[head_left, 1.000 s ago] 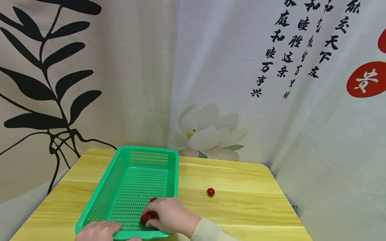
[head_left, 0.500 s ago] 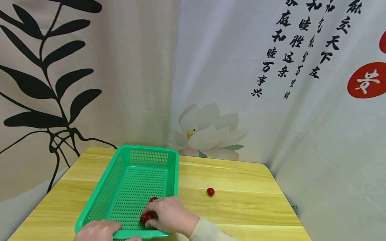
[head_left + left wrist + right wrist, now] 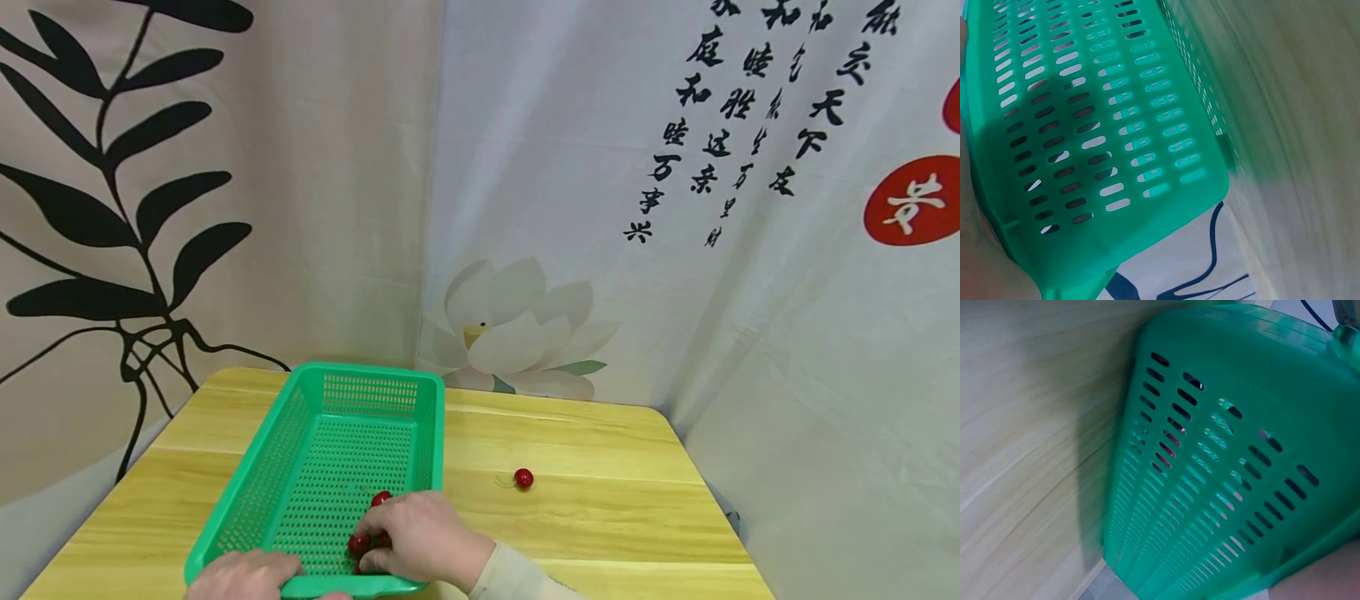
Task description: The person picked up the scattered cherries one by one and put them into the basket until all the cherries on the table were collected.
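Note:
A green plastic basket (image 3: 360,427) with slotted walls lies lengthwise on the wooden table. My left hand (image 3: 243,575) grips its near rim at the left corner, fingers over the edge. Inside the near right corner, my right hand (image 3: 423,533) has its fingers and thumb curled round dark red cherries, which it partly hides. One cherry (image 3: 359,546) shows beside the fingertips, and another cherry (image 3: 381,498) sits just beyond the knuckles. Through the slots in the right wrist view, bits of red (image 3: 1166,449) show behind the basket wall (image 3: 1241,356).
A single cherry (image 3: 523,478) with its stem lies on the wooden table (image 3: 600,517), right of the basket. Behind the table hangs a pale curtain (image 3: 345,208) printed with a dark plant, a lotus and writing.
The cherries by my right fingertips have shifted slightly, and a bit of one now shows lower, under the thumb. My left hand and the basket stay almost still.

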